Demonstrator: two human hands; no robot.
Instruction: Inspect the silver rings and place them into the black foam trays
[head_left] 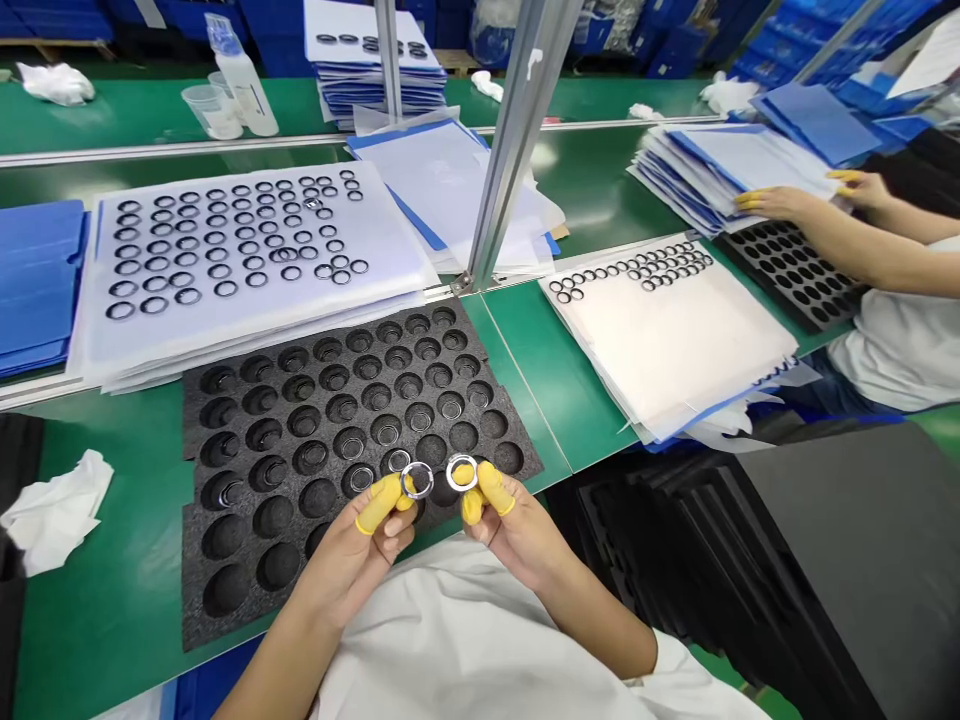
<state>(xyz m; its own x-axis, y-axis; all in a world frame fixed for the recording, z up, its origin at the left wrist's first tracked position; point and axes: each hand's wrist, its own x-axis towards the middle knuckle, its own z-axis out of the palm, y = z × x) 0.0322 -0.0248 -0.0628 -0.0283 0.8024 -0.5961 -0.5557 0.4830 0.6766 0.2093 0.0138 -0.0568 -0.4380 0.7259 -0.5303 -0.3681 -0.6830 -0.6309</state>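
Note:
My left hand (379,525), with yellow finger cots on thumb and finger, pinches a thin dark-and-silver ring (406,483) by its edge. A brighter silver ring (452,484) is held upright between the yellow-covered fingers of my right hand (501,510). The two rings face me side by side, a small gap apart. Below and beyond them lies a black foam tray (296,332) with rows of round pockets. Rings sit in many of its far and middle pockets; several near ones show bare bottoms. My hands hide part of the tray's near edge.
White sheets (390,215) at the back left carry rows of black rings (217,222). A metal post (517,120) rises behind the tray. On the right are another ring-covered sheet stack (660,350) and a co-worker's hands (787,200). Crumpled tissue (60,510) lies at left; black foam sheets (847,540) stand lower right.

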